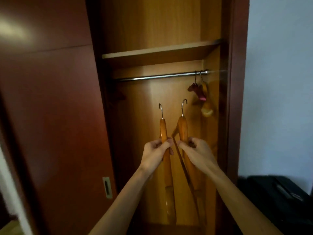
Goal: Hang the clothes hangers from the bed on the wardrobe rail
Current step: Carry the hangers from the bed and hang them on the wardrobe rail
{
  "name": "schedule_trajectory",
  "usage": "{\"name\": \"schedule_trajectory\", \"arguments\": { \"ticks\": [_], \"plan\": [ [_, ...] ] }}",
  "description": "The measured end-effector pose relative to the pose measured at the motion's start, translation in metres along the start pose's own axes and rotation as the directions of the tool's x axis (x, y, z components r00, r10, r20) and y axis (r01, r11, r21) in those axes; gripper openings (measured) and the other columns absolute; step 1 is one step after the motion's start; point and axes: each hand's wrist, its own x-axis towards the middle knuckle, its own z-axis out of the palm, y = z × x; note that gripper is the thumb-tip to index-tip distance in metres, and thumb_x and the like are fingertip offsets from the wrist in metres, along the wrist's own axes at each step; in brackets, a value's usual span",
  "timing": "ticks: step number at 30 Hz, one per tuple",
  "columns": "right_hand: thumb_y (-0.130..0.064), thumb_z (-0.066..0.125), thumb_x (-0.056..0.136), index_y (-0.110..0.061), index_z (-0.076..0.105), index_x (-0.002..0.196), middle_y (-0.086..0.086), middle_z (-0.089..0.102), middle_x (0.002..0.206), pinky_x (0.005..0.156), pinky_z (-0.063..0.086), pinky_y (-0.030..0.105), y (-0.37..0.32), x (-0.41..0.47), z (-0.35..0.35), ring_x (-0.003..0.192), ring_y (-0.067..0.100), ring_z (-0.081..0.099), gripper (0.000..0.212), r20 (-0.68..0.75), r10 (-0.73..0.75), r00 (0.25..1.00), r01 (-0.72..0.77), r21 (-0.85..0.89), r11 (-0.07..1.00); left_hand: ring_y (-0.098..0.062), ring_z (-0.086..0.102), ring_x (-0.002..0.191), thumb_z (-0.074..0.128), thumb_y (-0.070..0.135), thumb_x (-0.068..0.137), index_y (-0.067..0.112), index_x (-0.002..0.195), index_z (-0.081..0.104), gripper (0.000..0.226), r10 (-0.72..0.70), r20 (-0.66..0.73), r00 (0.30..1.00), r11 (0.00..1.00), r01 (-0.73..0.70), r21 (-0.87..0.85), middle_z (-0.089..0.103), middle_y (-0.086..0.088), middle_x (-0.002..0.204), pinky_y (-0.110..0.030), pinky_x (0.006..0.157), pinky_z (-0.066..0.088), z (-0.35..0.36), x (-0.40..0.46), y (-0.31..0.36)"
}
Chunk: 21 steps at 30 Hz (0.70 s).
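Setting: open wardrobe of warm brown wood, its dark red sliding door pushed to the left; a pale wall on the right, with a black case low at the near right.
Shelf: a wooden shelf crosses the wardrobe just above the rail.
Rail: metal rail runs left to right under the shelf.
Already hung: a dark hanger and a wooden hanger beside it, both hooked at the rail's far right end.
Left hand: fingers curled round the left wooden hanger, hook up, well below the rail.
Right hand: fingers curled round the right wooden hanger, hook up, also below the rail.
Spacing: the two held hangers stand near each other, hooks apart.
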Motion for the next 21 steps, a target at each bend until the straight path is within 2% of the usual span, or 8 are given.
{"name": "schedule_trajectory", "arguments": {
  "ticks": [3, 5, 7, 9, 12, 16, 19, 21],
  "plan": [
    [-0.045, 0.059, 0.096, -0.021, 0.067, 0.119, -0.012, 0.067, 0.104, 0.072, 0.043, 0.016, -0.005, 0.065, 0.012, 0.094, 0.004, 0.061, 0.034, -0.057, 0.009, 0.998, -0.010, -0.023, 1.000, 0.017, 0.062, 0.062, 0.065, 0.026, 0.097, 0.002, 0.088, 0.074, 0.027, 0.026, 0.016, 1.000, 1.000, -0.025, -0.015, 0.075, -0.005, 0.086, 0.003, 0.053, 0.040, -0.014, 0.078, -0.008],
    [-0.047, 0.060, 0.095, -0.023, 0.068, 0.116, -0.012, 0.067, 0.102, 0.081, 0.048, 0.024, -0.008, 0.106, 0.012, 0.094, 0.006, 0.061, 0.033, -0.106, 0.015, 0.994, -0.016, -0.015, 1.000, 0.011, 0.064, 0.059, 0.066, 0.028, 0.097, 0.004, 0.088, 0.074, 0.026, 0.036, 0.036, 0.999, 0.999, -0.035, -0.027, 0.072, -0.004, 0.077, 0.000, 0.052, 0.042, -0.018, 0.125, -0.011],
    [-0.048, 0.061, 0.094, -0.030, 0.064, 0.110, -0.014, 0.064, 0.100, 0.086, 0.044, 0.027, -0.013, 0.145, 0.010, 0.096, 0.007, 0.059, 0.024, -0.150, 0.017, 0.988, -0.022, -0.036, 0.999, 0.003, 0.066, 0.058, 0.067, 0.032, 0.095, 0.010, 0.090, 0.075, 0.025, 0.027, 0.045, 0.999, 0.999, -0.025, -0.044, 0.070, 0.002, 0.068, -0.004, 0.052, 0.045, -0.019, 0.167, -0.008],
    [-0.049, 0.061, 0.093, -0.024, 0.071, 0.108, -0.011, 0.069, 0.101, 0.087, 0.048, 0.030, -0.017, 0.186, 0.006, 0.096, 0.010, 0.063, 0.031, -0.174, -0.005, 0.985, -0.008, -0.072, 0.997, -0.003, 0.069, 0.061, 0.068, 0.037, 0.094, 0.013, 0.089, 0.075, 0.025, 0.011, 0.062, 0.998, 0.998, -0.007, -0.062, 0.070, 0.004, 0.065, -0.013, 0.061, 0.052, -0.018, 0.208, -0.006],
    [-0.048, 0.062, 0.092, -0.021, 0.076, 0.099, -0.002, 0.074, 0.090, 0.087, 0.053, 0.035, -0.017, 0.244, -0.001, 0.089, 0.016, 0.069, 0.031, -0.214, -0.029, 0.976, 0.012, -0.081, 0.997, -0.019, 0.076, 0.078, 0.069, 0.040, 0.092, 0.012, 0.090, 0.075, 0.029, 0.005, 0.089, 0.996, 0.996, 0.003, -0.091, 0.076, -0.005, 0.078, -0.030, 0.075, 0.059, -0.012, 0.268, 0.000],
    [-0.043, 0.060, 0.094, -0.016, 0.076, 0.089, 0.006, 0.075, 0.084, 0.075, 0.050, 0.029, -0.012, 0.308, -0.013, 0.079, 0.018, 0.070, 0.031, -0.266, -0.039, 0.963, 0.024, -0.056, 0.998, -0.009, 0.072, 0.068, 0.068, 0.042, 0.092, 0.009, 0.094, 0.074, 0.033, 0.077, 0.060, 0.995, 0.994, -0.071, -0.083, 0.072, 0.002, 0.068, -0.020, 0.058, 0.055, 0.008, 0.331, 0.008],
    [-0.042, 0.060, 0.093, -0.015, 0.078, 0.087, 0.004, 0.076, 0.083, 0.082, 0.054, 0.031, -0.005, 0.350, -0.024, 0.079, 0.017, 0.071, 0.033, -0.283, -0.069, 0.957, 0.052, -0.065, 0.996, -0.015, 0.069, 0.071, 0.068, 0.040, 0.091, 0.006, 0.093, 0.075, 0.035, 0.132, 0.066, 0.989, 0.989, -0.127, -0.070, 0.068, -0.003, 0.071, -0.013, 0.052, 0.053, 0.026, 0.372, 0.013],
    [-0.041, 0.059, 0.094, -0.012, 0.078, 0.085, 0.007, 0.076, 0.082, 0.076, 0.053, 0.029, -0.003, 0.373, -0.031, 0.075, 0.017, 0.070, 0.035, -0.288, -0.075, 0.955, 0.056, -0.075, 0.996, -0.018, 0.068, 0.073, 0.067, 0.041, 0.092, 0.001, 0.099, 0.076, 0.041, 0.154, 0.083, 0.985, 0.987, -0.150, -0.049, 0.068, -0.006, 0.074, -0.011, 0.051, 0.051, 0.037, 0.396, 0.015]
  ]
}}
